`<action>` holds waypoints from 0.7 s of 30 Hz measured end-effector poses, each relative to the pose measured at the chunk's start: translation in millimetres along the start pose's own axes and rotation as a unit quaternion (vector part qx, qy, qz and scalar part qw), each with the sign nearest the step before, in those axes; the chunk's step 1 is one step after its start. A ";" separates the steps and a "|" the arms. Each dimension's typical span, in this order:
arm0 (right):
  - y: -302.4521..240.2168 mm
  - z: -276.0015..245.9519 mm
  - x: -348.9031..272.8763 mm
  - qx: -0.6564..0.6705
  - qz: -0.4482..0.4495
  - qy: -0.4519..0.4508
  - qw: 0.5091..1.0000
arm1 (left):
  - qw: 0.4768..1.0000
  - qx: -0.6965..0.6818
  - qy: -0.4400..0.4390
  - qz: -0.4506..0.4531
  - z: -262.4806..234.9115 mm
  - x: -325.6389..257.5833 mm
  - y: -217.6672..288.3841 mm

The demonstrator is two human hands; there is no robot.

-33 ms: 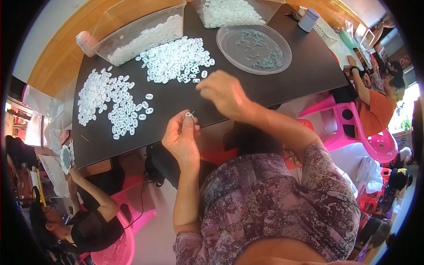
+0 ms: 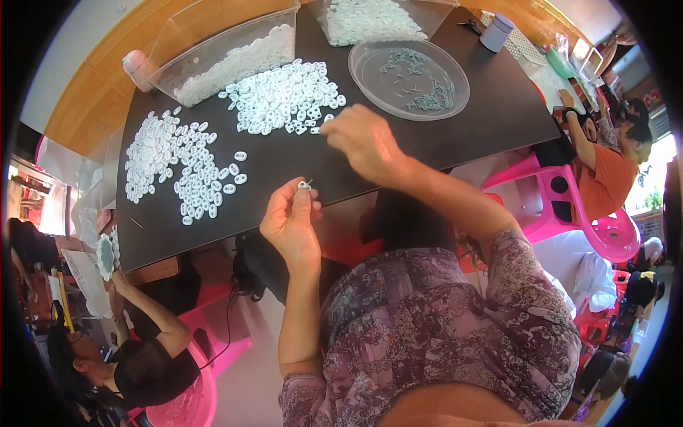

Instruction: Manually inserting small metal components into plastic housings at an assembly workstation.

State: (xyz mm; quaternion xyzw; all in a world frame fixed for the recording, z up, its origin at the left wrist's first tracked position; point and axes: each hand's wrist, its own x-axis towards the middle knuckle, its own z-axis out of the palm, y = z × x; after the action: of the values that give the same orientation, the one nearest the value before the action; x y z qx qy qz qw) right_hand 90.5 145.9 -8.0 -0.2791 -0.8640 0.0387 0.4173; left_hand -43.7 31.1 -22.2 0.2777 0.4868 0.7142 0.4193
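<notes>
Left fingers (image 2: 302,201) pinch a piece (image 2: 304,186); right fingers (image 2: 337,129), their grip unclear, could scatter the far pile (image 2: 281,97) by brushing it.

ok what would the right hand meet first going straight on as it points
The right hand would likely meet loose white pieces at the edge of the pile; hand height is unclear.

The right hand (image 2: 364,144) is displaced slightly toward 1 o'clock from its earlier position. Its fingertips (image 2: 330,129) now sit closer to the 4 o'clock edge of the white piece pile (image 2: 284,97), partly covering a loose white piece (image 2: 329,117) previously exposed there. The right forearm (image 2: 455,197) shifts likewise, concealing a red patch formerly visible along its 1 o'clock side.
</notes>
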 end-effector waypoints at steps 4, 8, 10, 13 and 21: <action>27.3 4.5 7.7 -0.102 0.031 -0.048 0.993 | 1.000 0.007 -0.005 0.001 -1.0 2.1 2.2; 39.4 10.4 10.1 -0.146 -0.018 -0.089 0.985 | 1.000 0.005 -0.011 0.002 -2.5 2.0 4.8; 40.1 10.5 11.2 -0.164 -0.035 -0.118 0.979 | 1.000 0.004 -0.011 -0.003 -3.7 2.7 5.0; 39.6 7.6 11.6 -0.144 -0.026 -0.139 0.979 | 1.000 0.005 -0.015 -0.004 -4.8 3.1 5.2; 36.5 -11.3 -2.1 -0.084 0.036 -0.142 0.986 | 1.000 0.002 -0.018 -0.002 -4.5 3.7 5.1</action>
State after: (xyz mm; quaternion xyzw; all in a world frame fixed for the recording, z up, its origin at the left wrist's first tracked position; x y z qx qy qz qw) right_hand 116.4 173.7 -13.1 -0.3356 -0.9040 0.0198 0.2642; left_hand -50.8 31.3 -19.2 0.2902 0.4814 0.7072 0.4287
